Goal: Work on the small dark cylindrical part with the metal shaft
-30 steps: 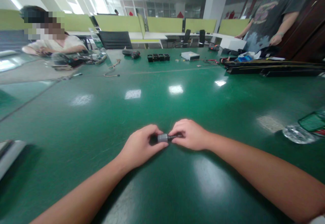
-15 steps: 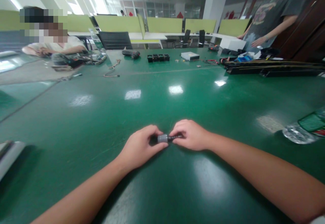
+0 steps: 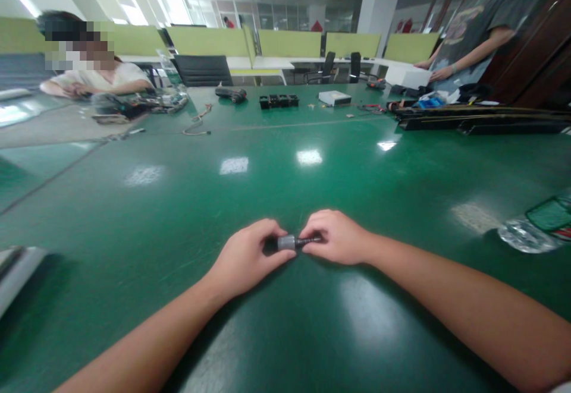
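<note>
Between my hands, low over the green table (image 3: pixel 285 191), is a small grey cylindrical part with a thin dark ridged shaft (image 3: pixel 286 242). My left hand (image 3: pixel 245 256) curls around its grey body from the left, thumb along the near side. From the right, my right hand (image 3: pixel 334 237) pinches the narrow dark shaft between thumb and fingers. The piece lies nearly level, and its left end is hidden inside my left hand. Its exact kind is too small to make out.
A plastic bottle (image 3: pixel 529 235) lies at the right edge; a pale-edged object (image 3: pixel 20 274) is at the left. Farther back are a black block row (image 3: pixel 279 101), a white flat box (image 3: pixel 334 98) and dark long bars (image 3: pixel 482 118). One person sits far left; another stands far right.
My hands and the held part stay almost in place. At the right, the standing person's arm and body have shifted slightly around the white box.
</note>
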Demonstrator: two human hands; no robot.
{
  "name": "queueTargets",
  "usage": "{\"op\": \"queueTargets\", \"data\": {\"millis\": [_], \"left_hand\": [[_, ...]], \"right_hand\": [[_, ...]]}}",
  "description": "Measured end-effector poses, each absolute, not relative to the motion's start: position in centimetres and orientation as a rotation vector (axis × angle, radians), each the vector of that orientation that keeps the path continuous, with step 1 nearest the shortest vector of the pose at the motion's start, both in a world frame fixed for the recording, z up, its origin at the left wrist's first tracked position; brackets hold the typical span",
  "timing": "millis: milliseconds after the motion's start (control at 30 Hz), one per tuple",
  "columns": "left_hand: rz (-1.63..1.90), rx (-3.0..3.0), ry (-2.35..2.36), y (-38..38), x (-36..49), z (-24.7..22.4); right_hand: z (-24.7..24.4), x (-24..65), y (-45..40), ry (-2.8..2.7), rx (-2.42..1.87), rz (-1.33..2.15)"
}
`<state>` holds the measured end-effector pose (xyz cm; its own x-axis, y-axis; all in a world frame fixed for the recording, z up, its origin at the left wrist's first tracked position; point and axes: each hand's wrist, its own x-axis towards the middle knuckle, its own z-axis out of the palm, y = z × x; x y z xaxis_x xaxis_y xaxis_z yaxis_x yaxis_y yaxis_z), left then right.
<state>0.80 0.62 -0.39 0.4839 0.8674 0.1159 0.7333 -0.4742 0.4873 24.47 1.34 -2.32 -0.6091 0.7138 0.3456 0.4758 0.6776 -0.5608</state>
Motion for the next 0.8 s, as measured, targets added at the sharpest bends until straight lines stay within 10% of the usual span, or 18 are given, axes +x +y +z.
{"op": "queueTargets", "data": {"millis": [800], "left_hand": [[0.513, 2.361, 1.317, 0.69, 0.65, -0.46]], "right_hand": [[-2.2, 25.08, 1.12, -2.282, -0.981, 0.6]]}}
